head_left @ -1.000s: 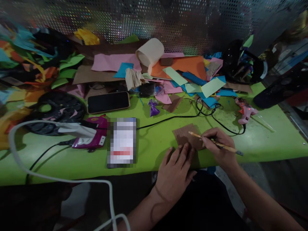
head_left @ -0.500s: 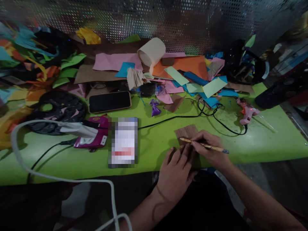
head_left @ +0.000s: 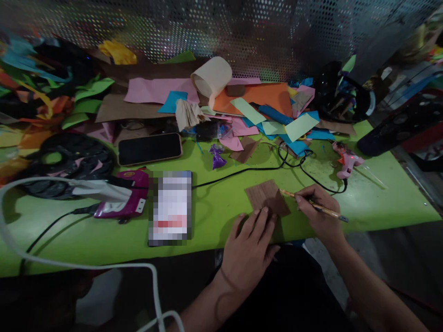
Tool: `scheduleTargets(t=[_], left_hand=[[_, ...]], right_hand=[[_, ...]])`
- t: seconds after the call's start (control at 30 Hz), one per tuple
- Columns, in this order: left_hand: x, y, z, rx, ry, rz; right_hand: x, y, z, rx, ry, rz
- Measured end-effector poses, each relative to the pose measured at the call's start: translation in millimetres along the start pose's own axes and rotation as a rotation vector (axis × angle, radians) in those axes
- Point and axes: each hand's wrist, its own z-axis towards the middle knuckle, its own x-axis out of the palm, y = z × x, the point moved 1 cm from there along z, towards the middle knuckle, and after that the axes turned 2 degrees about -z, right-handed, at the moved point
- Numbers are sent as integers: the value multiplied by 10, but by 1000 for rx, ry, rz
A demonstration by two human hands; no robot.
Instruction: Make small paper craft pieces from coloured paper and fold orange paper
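- Two hands: left hand flat, open, pinning brown card; right hand pinching pencil at its right corner.
- Risk, I judge: card pivots, mark skews.

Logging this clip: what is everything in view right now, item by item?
brown card: one, brown, near table edge, right of centre
pencil: one, wooden, tip at the card's right edge
table: one, lime green, under everything
dark phone: one, black screen, left of centre
lit phone: one, screen blurred, left of the card
glue gun: one, pink, far right
black cable: one, black, across the middle toward the glue gun
paper roll: one, cream, back centre
paper sheets: many, pink, orange, blue, green, along the back
white cable: one, white, front left
left hand: flat, fingertips on the card's near edge
right hand: closed on the pencil
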Motion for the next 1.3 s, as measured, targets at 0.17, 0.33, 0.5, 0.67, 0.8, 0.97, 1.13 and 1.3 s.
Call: scheduleTargets(t=[0.17, 0.33, 0.5, 0.67, 0.8, 0.97, 1.13, 1.3], left_hand=[[-3, -13, 8, -16, 13, 4], [-7, -22, 13, -38, 18, -2], [12, -11, -21, 8, -46, -4], [21, -9, -27, 13, -67, -21], [19, -10, -22, 5, -52, -29], [28, -2, -35, 15, -44, -35], [35, 3, -32, 3, -46, -19], [35, 0, -27, -3, -64, -18]], right_hand=[[-27, 77, -51, -89, -71, 60], [91, 208, -105, -66, 271, 226], [239, 232, -87, 25, 421, 323], [269, 228, -75, -6, 426, 267], [258, 207, -103, -28, 421, 212], [201, 157, -113, -2, 300, 161], [49, 69, -90, 1, 138, 68], [-114, -50, -78, 17, 17, 9]])
